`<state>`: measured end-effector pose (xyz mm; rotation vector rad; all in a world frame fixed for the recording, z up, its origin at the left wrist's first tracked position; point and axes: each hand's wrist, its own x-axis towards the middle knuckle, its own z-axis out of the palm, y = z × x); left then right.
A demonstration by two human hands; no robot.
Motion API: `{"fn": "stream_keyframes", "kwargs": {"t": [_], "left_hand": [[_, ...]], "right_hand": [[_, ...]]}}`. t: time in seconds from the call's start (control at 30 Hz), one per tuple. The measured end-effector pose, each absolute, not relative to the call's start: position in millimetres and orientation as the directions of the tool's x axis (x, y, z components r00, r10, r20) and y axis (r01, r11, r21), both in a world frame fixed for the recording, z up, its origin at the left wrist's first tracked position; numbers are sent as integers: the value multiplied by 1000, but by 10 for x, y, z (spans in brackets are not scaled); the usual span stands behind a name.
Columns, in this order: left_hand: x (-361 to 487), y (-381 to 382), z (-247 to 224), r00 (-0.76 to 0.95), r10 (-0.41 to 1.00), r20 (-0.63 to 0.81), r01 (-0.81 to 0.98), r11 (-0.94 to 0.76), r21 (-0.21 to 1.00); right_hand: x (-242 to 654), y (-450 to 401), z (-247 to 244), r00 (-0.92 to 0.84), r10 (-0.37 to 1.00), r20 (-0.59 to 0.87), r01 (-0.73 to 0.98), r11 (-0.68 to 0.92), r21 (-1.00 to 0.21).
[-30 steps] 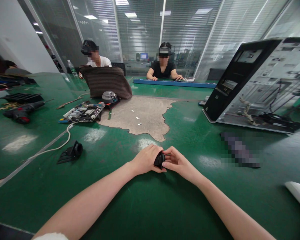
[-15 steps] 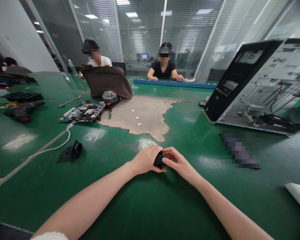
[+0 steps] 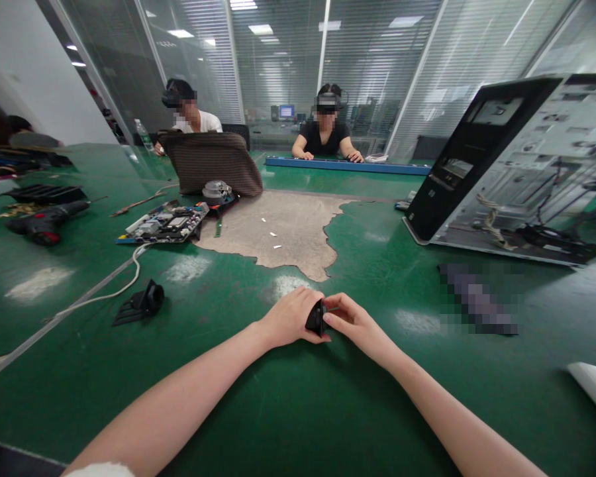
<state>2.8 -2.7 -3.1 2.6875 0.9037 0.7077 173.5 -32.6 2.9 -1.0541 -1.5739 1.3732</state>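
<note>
A small black plastic part [image 3: 316, 318] is between my two hands, low over the green table [image 3: 298, 404]. My left hand [image 3: 294, 316] wraps round it from the left, its fingers curled over the far side and the thumb near the front. From the right, my right hand [image 3: 350, 318] pinches the part's edge with thumb and fingers. Much of the part is hidden by the hands, so its exact kind does not show. A black plastic piece with a round collar and flat slats [image 3: 142, 303] lies off to the left.
An opened computer case [image 3: 496, 165] stands at the right, a blurred dark object [image 3: 477, 301] before it. Leftward lie a circuit board [image 3: 166, 222], a white cable [image 3: 138, 265] and a power drill [image 3: 47, 222]. Bare patch [image 3: 298, 225] ahead; two people [image 3: 328, 136] sit across.
My hands and the black part stay almost in place; the right fingers have shifted very slightly. The people across have barely moved.
</note>
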Motion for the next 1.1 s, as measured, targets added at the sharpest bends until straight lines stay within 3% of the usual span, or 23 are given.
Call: {"fn": "stream_keyframes", "kwargs": {"t": [0.27, 0.53, 0.83, 1.1], "left_hand": [[32, -30, -28, 697, 612, 374, 523, -790, 320], [34, -23, -39, 689, 617, 379, 515, -786, 342], [30, -35, -17, 688, 626, 368, 516, -778, 358], [32, -20, -48, 683, 619, 387, 507, -784, 359]], "right_hand": [[1802, -354, 32, -471, 882, -5, 11, 1, -1000], [1736, -359, 50, -356, 934, 44, 65, 72, -995], [1780, -371, 35, -460, 888, 9, 14, 17, -1000], [1729, -362, 10, -351, 935, 54, 42, 74, -996]]}}
